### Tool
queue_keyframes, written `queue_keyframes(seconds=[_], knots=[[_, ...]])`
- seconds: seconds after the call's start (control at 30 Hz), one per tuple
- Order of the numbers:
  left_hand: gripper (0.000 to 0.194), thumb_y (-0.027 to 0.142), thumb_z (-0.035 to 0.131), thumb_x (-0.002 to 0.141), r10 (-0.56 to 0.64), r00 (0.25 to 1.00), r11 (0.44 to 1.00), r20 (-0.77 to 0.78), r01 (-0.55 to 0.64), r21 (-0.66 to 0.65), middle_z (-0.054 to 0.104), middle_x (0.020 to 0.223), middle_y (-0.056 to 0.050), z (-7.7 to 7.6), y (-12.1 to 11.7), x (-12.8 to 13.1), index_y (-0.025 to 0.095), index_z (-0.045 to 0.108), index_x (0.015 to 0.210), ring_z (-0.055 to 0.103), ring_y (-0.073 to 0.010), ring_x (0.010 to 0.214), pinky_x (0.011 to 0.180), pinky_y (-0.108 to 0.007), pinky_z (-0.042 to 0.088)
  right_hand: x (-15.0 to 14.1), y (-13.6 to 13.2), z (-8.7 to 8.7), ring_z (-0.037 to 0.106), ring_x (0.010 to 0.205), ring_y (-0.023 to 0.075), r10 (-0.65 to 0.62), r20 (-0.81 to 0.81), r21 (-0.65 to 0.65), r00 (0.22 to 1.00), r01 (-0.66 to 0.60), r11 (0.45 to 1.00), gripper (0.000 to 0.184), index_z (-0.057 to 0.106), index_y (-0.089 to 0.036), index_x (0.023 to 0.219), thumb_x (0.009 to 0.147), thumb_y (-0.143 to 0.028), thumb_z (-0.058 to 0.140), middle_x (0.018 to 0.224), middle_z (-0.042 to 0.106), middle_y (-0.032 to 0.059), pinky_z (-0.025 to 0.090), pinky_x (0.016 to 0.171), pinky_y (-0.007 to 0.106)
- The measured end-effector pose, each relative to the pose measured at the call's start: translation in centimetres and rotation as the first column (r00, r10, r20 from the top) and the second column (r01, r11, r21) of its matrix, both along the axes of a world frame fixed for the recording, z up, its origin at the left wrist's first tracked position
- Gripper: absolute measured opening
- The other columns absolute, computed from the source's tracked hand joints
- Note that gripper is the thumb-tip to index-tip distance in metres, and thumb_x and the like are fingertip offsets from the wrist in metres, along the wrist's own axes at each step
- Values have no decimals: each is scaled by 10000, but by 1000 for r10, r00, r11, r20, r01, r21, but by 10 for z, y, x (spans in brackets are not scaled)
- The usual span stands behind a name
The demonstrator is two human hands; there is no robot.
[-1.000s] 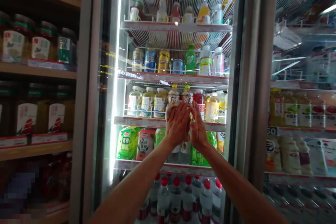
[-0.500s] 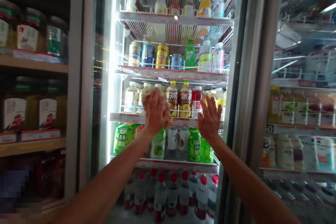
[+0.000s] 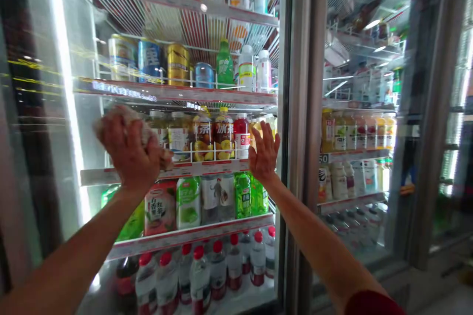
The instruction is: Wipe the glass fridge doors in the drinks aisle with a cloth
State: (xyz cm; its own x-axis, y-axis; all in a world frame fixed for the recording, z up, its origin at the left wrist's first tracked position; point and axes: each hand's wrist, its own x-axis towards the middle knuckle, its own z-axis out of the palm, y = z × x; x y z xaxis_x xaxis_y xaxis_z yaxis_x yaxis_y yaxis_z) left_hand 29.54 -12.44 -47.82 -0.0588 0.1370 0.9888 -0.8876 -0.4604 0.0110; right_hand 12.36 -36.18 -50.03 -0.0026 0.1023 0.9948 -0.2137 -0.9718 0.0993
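Note:
My left hand (image 3: pixel 129 150) presses a crumpled pale cloth (image 3: pixel 164 157) against the glass door (image 3: pixel 79 49) of a lit drinks cooler, on the left side. Fingers lie over the cloth and hide part of it. My right hand (image 3: pixel 263 152) is raised with its fingers spread, near the door's right edge; it seems to rest on the glass and holds nothing. Behind the glass, between the hands, stand iced tea bottles (image 3: pixel 223 133) and a red bottle (image 3: pixel 242 133).
A metal door frame (image 3: pixel 306 108) runs upright just right of my right hand. Beyond it is another glass-fronted cooler with bottles (image 3: pixel 340 133). Cans (image 3: pixel 178 64) stand on a higher shelf, green drink packs (image 3: pixel 188 202) lower, and red-capped water bottles (image 3: pixel 199 275) at the bottom.
The view has turned right and come closer. My left hand has swept left across the glass with the cloth. My right hand stays spread near the door's right edge.

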Motion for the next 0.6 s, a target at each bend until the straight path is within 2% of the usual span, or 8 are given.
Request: queue_keyframes(seconds=[0.07,0.13,0.2,0.27,0.33,0.4,0.5,0.6], knots=[[497,277,502,803,12,995,999,98,-16,42,226,1481,-43,-8,-26,-16,208,412,1287,176,-291,1365,1129,-518,135,0,-1,-2,196,1372,204,36,11,-17,999,-36,999,545,148,-311,1414,887,-280,283,1491,207,21,174,1099,490],[466,277,501,799,-24,979,978,201,-19,207,257,1469,-71,-18,-56,-37,194,444,1254,157,-272,1376,1127,-493,169,-1,-4,-3,232,1361,198,45,18,-40,999,-44,998,533,175,-301,1409,886,-274,278,1477,244,38,203,1086,481],[423,293,476,820,-65,965,926,255,-37,376,308,1448,-55,-25,-79,-52,223,458,1237,149,-230,1383,1126,-452,199,0,-6,-3,265,1347,202,36,28,-60,999,-34,998,514,231,-282,1395,884,-278,292,1458,288,60,224,1072,477],[398,304,452,841,-100,950,851,294,-71,521,341,1434,-35,-28,-86,-58,246,460,1235,140,-204,1386,1128,-431,201,0,-8,-3,285,1339,212,37,41,-79,998,-33,996,496,291,-258,1374,879,-283,319,1442,320,79,231,1064,475],[390,319,436,856,-85,954,803,289,-106,586,354,1428,-21,-25,-73,-50,261,452,1242,138,-188,1386,1132,-426,195,1,-10,-2,297,1332,225,54,50,-112,997,-49,992,486,334,-240,1355,871,-285,345,1432,339,90,237,1058,479],[392,336,422,864,-4,975,834,224,-120,538,351,1430,-27,-17,-44,-30,246,447,1244,137,-183,1387,1138,-438,178,1,-10,-1,313,1325,232,68,58,-146,996,-59,988,484,353,-234,1347,866,-287,354,1425,353,96,250,1049,485],[418,367,360,886,145,989,962,0,-141,235,300,1454,-70,-5,4,4,163,433,1244,123,-185,1388,1145,-456,135,2,-11,-2,332,1316,230,59,76,-145,995,-48,988,484,368,-243,1343,863,-310,358,1410,380,101,258,1048,480],[459,375,257,912,199,961,978,-191,-208,-30,253,1466,-110,-5,25,17,99,415,1243,93,-186,1391,1138,-450,141,5,-11,-4,343,1311,224,67,82,-127,994,-57,990,485,385,-271,1338,859,-348,363,1399,401,92,234,1062,470]])
